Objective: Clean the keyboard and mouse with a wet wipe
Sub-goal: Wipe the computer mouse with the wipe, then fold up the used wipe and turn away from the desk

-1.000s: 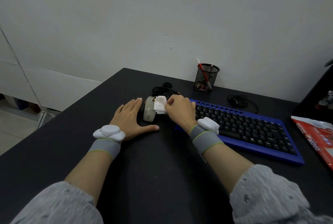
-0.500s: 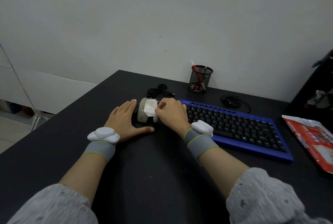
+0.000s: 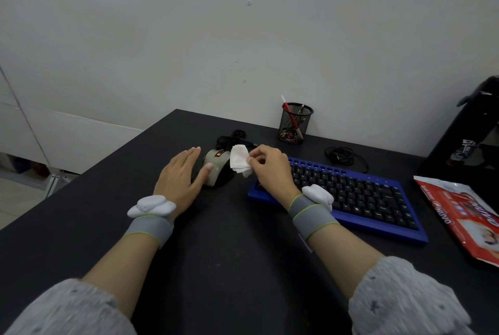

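- The left hand lies palm down on the black table, its fingers straight and close together along the left side of the mouse. The thumb is spread, with its tip against the mouse's near left flank. It holds nothing.
- A grey wrist band carrying a white device sits on the left wrist; the right wrist wears one like it.
- The mouse, beige-grey and black with an orange mark at the wheel, rests on the table between the two hands, just left of the keyboard.
- A coiled black cable lies behind the mouse.
- The wipe, white and crumpled, hangs at the mouse's right edge; whether it touches the mouse cannot be told.
- The right hand pinches the wipe between its thumb and curled fingertips, above the keyboard's left end.
- A black mesh pen cup stands by the wall, with a red pen upright in it.
- The keyboard, blue-framed with black keys, lies flat on the table, running rightwards from the right hand.
- A second cable lies coiled behind the keyboard.
- A red packet lies flat near the table's right edge, apart from the keyboard.
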### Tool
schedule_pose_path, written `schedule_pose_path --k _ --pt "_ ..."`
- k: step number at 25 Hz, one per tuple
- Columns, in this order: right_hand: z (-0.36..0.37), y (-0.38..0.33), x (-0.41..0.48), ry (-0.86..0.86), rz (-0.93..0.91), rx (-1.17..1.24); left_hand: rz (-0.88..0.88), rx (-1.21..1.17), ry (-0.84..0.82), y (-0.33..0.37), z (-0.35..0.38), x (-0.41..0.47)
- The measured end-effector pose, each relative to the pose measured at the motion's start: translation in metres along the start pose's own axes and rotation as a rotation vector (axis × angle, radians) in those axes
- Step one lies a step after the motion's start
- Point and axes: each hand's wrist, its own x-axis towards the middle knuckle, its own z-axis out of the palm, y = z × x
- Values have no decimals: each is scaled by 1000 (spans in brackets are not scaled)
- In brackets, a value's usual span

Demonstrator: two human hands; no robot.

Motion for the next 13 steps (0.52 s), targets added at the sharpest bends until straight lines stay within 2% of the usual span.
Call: schedule_pose_path --k 2,4,7,11,13 --pt "-3 2 -2 -8 -31 8 -12 -56 151 15 0 1" --pt "-8 3 -5 -24 -69 7 14 -94 213 35 0 6" --pt "-16 4 -9 -40 -121 37 52 -139 148 58 2 17" --pt "-31 0 -11 -38 -171 97 77 -229 -50 79 7 23" --pt "-40 -3 -12 -21 -177 150 61 -318 -65 88 7 24"
